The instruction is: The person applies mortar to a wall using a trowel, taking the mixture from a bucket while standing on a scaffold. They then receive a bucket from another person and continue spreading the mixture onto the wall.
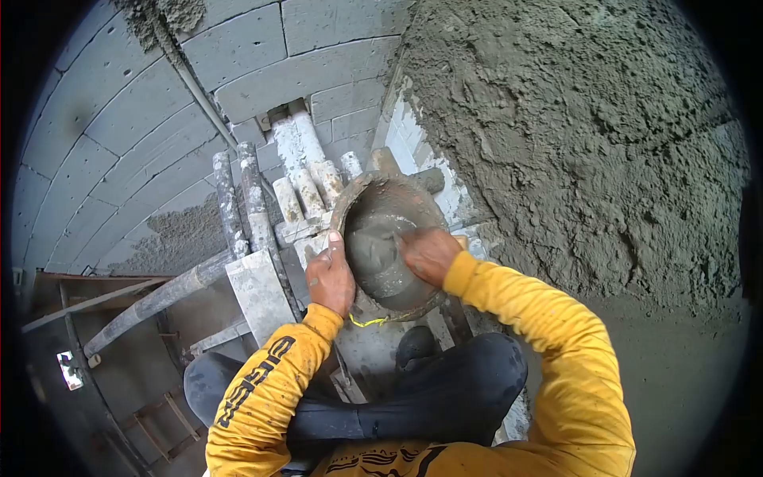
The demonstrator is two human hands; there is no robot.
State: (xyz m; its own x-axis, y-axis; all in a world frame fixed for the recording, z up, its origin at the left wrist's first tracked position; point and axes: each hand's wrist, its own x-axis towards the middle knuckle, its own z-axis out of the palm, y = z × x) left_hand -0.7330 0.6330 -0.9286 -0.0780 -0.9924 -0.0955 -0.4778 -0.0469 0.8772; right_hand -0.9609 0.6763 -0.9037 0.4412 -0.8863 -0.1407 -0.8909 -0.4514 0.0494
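Note:
A round bucket [362, 305] with a mortar-crusted rim sits tilted in front of my knees. Wet grey mortar [380, 274] lies in its bottom. My left hand [331, 278] grips the bucket's left rim, thumb on top of the edge. Inside the bucket, toward the right wall, my right hand [429, 254] is closed, its fingers curled low near the mortar. A flat grey shape [373, 245], coated in mortar, shows beside those fingertips; I cannot tell what the hand grips. A yellow cord [367, 323] hangs at the near rim.
Rough fresh mortar covers the wall [572, 151] on the right. Grey blockwork [238, 60] rises on the left, with white-smeared pipes [298, 143] coming out of it. Scaffold poles [171, 298] and a board [261, 292] are at left, above a lower floor [159, 413].

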